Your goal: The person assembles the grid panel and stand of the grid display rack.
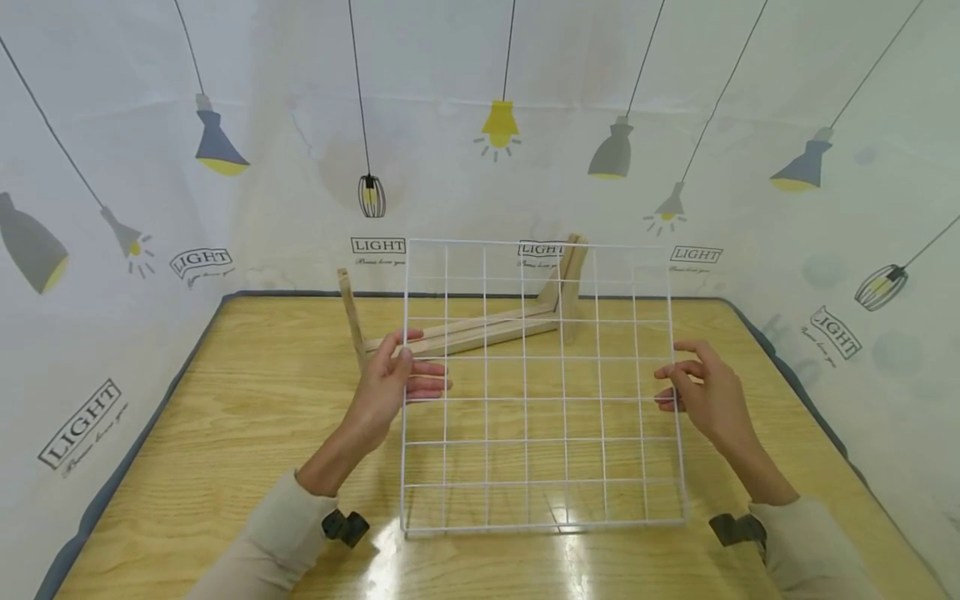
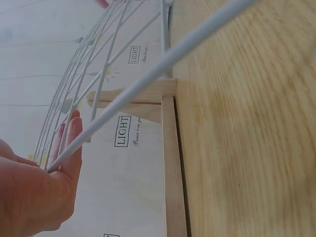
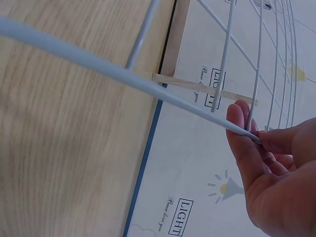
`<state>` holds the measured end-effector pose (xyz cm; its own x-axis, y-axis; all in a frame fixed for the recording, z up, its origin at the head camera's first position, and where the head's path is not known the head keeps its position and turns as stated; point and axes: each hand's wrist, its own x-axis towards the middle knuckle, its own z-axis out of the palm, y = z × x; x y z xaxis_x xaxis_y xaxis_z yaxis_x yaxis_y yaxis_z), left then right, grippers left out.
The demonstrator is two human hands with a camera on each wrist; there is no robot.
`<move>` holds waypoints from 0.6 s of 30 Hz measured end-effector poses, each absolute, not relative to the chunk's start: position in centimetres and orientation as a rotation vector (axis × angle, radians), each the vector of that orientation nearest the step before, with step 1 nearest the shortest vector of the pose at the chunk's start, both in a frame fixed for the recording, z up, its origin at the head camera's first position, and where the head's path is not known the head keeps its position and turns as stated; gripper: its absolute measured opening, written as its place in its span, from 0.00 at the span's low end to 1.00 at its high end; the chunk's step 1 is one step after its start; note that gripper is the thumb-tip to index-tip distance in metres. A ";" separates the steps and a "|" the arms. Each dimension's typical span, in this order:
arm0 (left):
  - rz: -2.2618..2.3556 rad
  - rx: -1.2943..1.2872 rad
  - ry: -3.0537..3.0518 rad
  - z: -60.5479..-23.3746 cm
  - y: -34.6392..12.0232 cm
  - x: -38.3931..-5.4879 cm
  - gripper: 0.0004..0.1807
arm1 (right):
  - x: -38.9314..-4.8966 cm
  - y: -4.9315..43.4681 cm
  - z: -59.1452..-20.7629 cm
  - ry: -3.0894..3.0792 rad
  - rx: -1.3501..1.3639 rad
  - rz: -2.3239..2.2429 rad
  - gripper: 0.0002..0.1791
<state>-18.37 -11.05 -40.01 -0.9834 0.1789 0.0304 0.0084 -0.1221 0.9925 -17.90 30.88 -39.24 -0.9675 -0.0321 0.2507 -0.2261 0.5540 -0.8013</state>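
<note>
Wooden table [image 1: 225,433], lamp-printed backdrop [image 1: 435,58], wire grid [image 1: 525,358]

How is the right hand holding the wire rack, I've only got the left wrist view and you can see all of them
Observer: The right hand pinches the rack's side wire between thumb and fingers, clearest in the right wrist view.
Operator: Okay, and the wooden frame, I see one upright, is there anything standing at the other end?
Observer: Yes, a thin post stands at the frame's left end in the head view.
</note>
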 end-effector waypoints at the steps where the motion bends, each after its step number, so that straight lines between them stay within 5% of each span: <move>1: 2.275 0.224 1.990 -39.9 -11.0 -18.4 0.21 | -17.9 30.8 -39.2 -2.567 0.219 1.382 0.20; 18: 2.502 0.250 1.864 -39.4 -10.1 -18.4 0.12 | -18.1 29.9 -38.3 -2.474 0.153 1.397 0.22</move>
<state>-18.36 -10.10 -39.42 -0.9872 0.1044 0.1205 0.0856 -0.2904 0.9531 -18.07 29.90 -38.27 -0.9508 0.0518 0.3055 -0.2349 0.5226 -0.8196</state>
